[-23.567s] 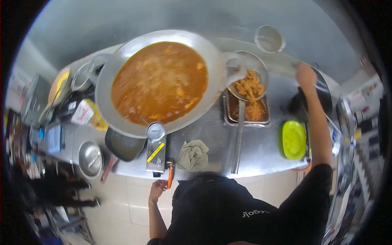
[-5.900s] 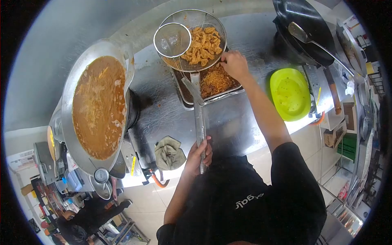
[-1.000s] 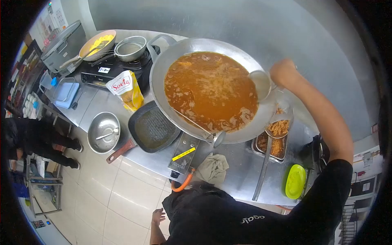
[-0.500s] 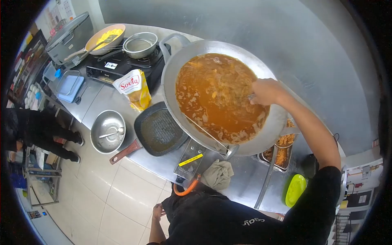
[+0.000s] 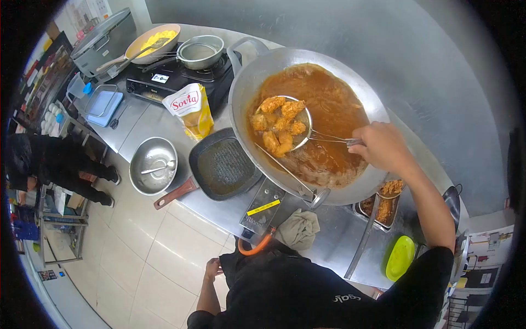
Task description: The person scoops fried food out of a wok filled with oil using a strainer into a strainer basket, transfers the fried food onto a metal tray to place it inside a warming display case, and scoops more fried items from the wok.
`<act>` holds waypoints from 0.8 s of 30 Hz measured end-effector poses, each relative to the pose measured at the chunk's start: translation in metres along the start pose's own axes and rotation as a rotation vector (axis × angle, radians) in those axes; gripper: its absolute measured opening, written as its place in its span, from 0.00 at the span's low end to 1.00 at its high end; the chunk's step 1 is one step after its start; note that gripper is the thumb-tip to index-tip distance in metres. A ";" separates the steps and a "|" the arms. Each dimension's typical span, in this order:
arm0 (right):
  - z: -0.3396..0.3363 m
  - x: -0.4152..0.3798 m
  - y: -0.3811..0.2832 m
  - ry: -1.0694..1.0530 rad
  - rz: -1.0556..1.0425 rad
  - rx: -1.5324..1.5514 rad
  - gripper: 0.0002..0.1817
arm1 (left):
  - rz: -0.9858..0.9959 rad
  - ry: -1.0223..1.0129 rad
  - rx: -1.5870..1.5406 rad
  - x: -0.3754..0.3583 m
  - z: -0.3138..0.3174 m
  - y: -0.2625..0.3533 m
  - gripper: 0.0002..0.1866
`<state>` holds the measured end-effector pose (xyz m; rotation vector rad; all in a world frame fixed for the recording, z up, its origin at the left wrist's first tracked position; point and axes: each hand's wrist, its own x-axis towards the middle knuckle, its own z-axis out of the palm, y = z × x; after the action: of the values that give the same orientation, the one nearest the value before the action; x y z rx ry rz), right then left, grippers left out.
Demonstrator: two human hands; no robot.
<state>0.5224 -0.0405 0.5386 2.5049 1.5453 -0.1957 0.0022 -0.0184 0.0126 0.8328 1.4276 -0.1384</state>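
Note:
My right hand (image 5: pixel 382 147) is closed around the handle of a wire strainer (image 5: pixel 310 123). Golden, battered fried pieces, seemingly chicken (image 5: pixel 282 123), fill the strainer's bowl, which sits at the left side of a big wok (image 5: pixel 241 104). Brown, frothy oil (image 5: pixel 337 101) lies in the wok around it. A thin metal rod (image 5: pixel 285 172) runs along the wok's near side. Down by my hip, my left hand (image 5: pixel 212 267) rests against my black clothing; its fingertips are hidden there.
Left of the wok are a square grill pan (image 5: pixel 224 164), a steel bowl with a spoon (image 5: pixel 143 183) and a Sovia pouch (image 5: pixel 192 112). A tray of fried bits (image 5: pixel 386 211), green dish (image 5: pixel 400 257) and cloth (image 5: pixel 298 230) lie nearer me. Another person (image 5: pixel 60 164) stands far left.
The strainer has come up out of the oil, now showing fried pieces in its bowl. My right hand has shifted right and down a little. My left hand stays by my hip.

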 end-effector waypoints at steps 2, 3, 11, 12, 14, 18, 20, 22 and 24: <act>0.000 -0.006 0.000 0.007 -0.006 -0.015 0.12 | 0.016 -0.014 0.008 0.004 -0.002 -0.003 0.18; 0.002 -0.008 0.002 0.020 -0.005 -0.021 0.12 | 0.020 -0.019 0.002 0.005 -0.002 -0.003 0.18; 0.007 -0.022 0.010 0.068 0.035 -0.038 0.12 | 0.009 -0.016 0.005 0.011 -0.003 -0.004 0.18; 0.007 -0.024 0.011 0.067 0.041 -0.031 0.11 | 0.016 -0.021 0.003 0.012 -0.003 -0.006 0.18; 0.007 -0.027 0.013 0.064 0.054 -0.016 0.11 | 0.031 -0.031 -0.002 0.013 -0.004 -0.009 0.17; 0.010 -0.033 0.021 0.094 0.056 -0.070 0.11 | 0.027 -0.034 0.007 0.015 -0.004 -0.011 0.18; 0.008 -0.040 0.020 0.116 0.052 -0.112 0.11 | 0.026 -0.025 0.013 0.012 -0.003 -0.009 0.18; 0.008 -0.046 0.020 0.136 0.057 -0.161 0.11 | 0.026 -0.019 0.021 0.011 -0.003 -0.008 0.18; 0.010 -0.052 0.021 0.153 0.066 -0.210 0.11 | 0.027 -0.015 0.034 0.010 -0.002 -0.006 0.19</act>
<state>0.5177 -0.0969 0.5418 2.4472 1.4494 0.1641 -0.0006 -0.0176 0.0009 0.8772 1.4023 -0.1481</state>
